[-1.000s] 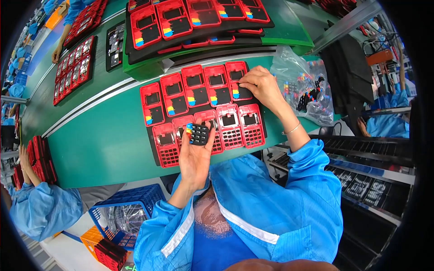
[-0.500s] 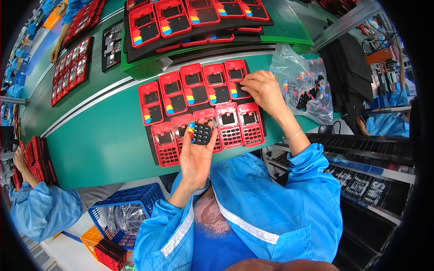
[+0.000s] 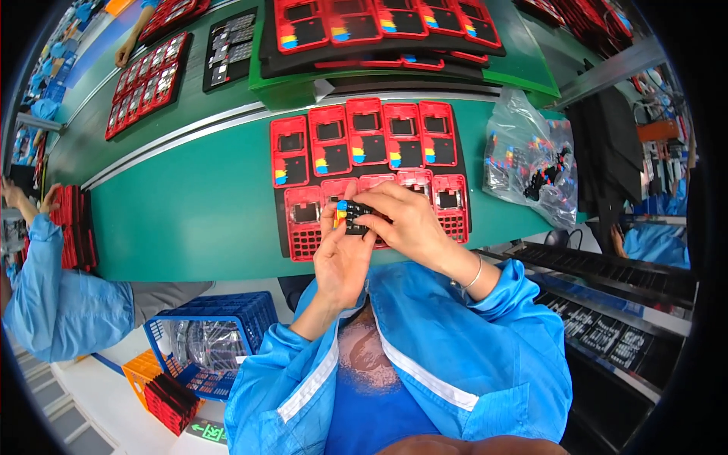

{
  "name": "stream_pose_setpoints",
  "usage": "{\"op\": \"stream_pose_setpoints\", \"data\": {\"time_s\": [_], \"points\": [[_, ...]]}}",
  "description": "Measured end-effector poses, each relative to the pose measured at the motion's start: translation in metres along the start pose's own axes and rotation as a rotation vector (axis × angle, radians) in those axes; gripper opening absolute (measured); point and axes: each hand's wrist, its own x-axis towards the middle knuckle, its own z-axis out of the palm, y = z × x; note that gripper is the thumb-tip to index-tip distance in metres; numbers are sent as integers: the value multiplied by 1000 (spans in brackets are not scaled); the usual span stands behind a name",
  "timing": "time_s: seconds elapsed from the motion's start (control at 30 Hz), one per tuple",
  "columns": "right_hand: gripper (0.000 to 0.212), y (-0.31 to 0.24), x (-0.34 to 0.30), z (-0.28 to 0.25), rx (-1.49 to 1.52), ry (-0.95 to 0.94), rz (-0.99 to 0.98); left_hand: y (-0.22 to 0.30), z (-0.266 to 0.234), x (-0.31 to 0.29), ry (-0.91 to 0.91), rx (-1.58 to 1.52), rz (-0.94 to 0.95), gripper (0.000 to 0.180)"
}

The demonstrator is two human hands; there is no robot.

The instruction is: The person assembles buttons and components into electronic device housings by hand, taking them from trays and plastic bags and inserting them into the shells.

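Note:
Just above the near row of red phone housings [image 3: 305,214], my left hand [image 3: 341,265] holds a black keypad [image 3: 353,215] with blue, yellow and red keys at its left end. My right hand [image 3: 413,227] has its thumb and fingers closed on the right part of that keypad. Both hands hide much of the middle housings below. In the far row, several red housings [image 3: 329,130] carry black keypads with coloured keys on their lower halves. All of these lie on a black tray [image 3: 282,226].
A clear plastic bag [image 3: 523,163] of loose keypads lies at the right of the green table [image 3: 174,220]. Beyond the rows, a green raised stand [image 3: 288,91] bears stacked trays of housings. A blue crate [image 3: 262,311] stands below at left, near a co-worker's sleeve [image 3: 76,303].
My right hand has left the far row's right-hand housing and come to the keypad in my left hand. The view has shifted, so the tray appears farther right.

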Motion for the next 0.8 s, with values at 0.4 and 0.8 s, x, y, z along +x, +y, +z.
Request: {"op": "stream_pose_setpoints", "data": {"time_s": [0.4, 0.8], "points": [[19, -22, -1, 72, -338, 51, -530, 89, -53, -52, 199, 17, 459, 41], [28, -24, -27, 101, -617, -123, -652, 89, -84, -58, 235, 66, 461, 37]]}}
